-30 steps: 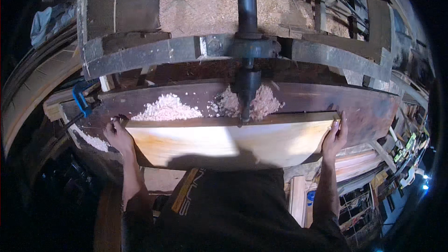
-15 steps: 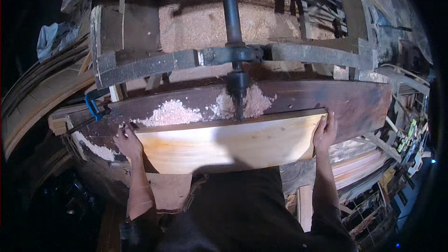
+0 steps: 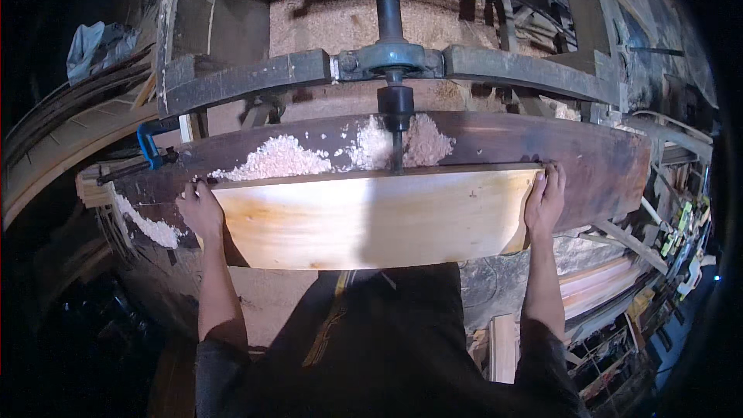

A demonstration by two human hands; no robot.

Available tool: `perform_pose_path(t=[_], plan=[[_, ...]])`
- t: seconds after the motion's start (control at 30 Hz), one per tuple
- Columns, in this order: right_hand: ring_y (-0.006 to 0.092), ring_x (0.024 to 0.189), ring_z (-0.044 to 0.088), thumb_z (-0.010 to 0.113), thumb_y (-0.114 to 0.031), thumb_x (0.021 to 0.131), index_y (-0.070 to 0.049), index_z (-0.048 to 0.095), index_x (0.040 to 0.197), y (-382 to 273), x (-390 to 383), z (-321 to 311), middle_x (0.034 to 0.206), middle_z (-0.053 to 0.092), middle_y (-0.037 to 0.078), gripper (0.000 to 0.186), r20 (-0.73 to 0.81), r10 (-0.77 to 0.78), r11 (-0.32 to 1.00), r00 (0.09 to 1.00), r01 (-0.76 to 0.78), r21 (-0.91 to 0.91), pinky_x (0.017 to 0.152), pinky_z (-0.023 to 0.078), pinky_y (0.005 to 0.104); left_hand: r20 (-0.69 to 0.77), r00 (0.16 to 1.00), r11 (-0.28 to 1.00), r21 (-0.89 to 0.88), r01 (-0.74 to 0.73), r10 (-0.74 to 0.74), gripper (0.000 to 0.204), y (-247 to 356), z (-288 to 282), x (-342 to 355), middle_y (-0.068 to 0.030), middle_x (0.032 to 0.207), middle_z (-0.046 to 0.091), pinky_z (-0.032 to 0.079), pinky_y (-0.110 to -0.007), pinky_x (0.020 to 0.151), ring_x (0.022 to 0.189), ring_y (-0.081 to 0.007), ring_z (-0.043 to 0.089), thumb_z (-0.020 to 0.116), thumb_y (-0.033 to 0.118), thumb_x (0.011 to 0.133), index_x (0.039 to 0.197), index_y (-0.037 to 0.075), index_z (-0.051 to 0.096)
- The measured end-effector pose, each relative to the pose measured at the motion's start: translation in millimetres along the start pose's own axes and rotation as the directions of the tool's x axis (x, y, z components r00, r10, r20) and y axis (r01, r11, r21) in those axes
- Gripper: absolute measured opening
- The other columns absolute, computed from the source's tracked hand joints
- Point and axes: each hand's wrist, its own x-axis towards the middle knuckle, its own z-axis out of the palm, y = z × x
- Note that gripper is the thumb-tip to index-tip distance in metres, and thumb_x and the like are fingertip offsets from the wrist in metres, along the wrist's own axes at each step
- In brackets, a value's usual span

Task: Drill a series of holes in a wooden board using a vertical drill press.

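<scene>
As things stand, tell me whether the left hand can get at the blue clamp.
Probably yes: the blue clamp lies close beyond the left hand, with nothing visible standing between, though that hand must first leave the pale board.

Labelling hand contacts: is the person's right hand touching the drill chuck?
No, the right hand holds the right end of the pale wooden board, clearly apart from the drill chuck.
</scene>
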Motion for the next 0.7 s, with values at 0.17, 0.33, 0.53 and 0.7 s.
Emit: perform_pose_path(t=[0.17, 0.33, 0.53, 0.7], plan=[[0.0435, 0.128, 0.047, 0.046, -0.026, 0.101, 0.004, 0.056, 0.129, 9, -27, -3, 0.140, 0.049, 0.026, 0.043, -0.011, -0.021, 0.999, 1.000, 0.020, -0.050, 0.107, 0.038, 0.0477, -0.012, 0.999, 0.999, -0.028, -0.034, 0.034, 0.047, -6, -3, -2, -0.0286, 0.115, 0.055, 0.043, -0.051, 0.094, 0.111, -0.0456, 0.054, 0.050, 0.040, 0.094, 0.121, 0.005, 0.065], [0.0471, 0.131, 0.043, 0.045, -0.026, 0.101, 0.002, 0.055, 0.132, -8, -33, -12, 0.142, 0.046, 0.029, 0.043, 0.011, -0.010, 0.999, 1.000, 0.011, -0.032, 0.109, 0.036, 0.0495, -0.042, 0.992, 0.993, -0.002, -0.116, 0.116, 0.056, 1, -14, -13, -0.0281, 0.123, 0.054, 0.041, -0.055, 0.096, 0.116, -0.0452, 0.053, 0.048, 0.052, 0.097, 0.137, 0.012, 0.053], [0.0480, 0.131, 0.043, 0.046, -0.025, 0.101, -0.001, 0.055, 0.134, -19, 23, 3, 0.142, 0.044, 0.031, 0.042, 0.016, 0.056, 0.997, 0.998, -0.056, -0.044, 0.109, 0.036, 0.0493, -0.029, 0.996, 0.997, -0.003, 0.079, -0.079, 0.056, 14, -3, -8, -0.0245, 0.120, 0.055, 0.043, -0.053, 0.095, 0.112, -0.0432, 0.054, 0.054, 0.052, 0.095, 0.135, 0.014, 0.056], [0.0460, 0.120, 0.050, 0.044, -0.028, 0.101, -0.001, 0.057, 0.130, -22, 23, 3, 0.132, 0.049, 0.029, 0.042, 0.003, 0.028, 0.997, 1.000, -0.027, -0.074, 0.101, 0.041, 0.0474, -0.084, 0.996, 0.999, 0.013, 0.038, -0.037, 0.052, 11, -1, -6, -0.0280, 0.114, 0.056, 0.042, -0.053, 0.092, 0.109, -0.0452, 0.054, 0.051, 0.048, 0.095, 0.126, 0.007, 0.059]])
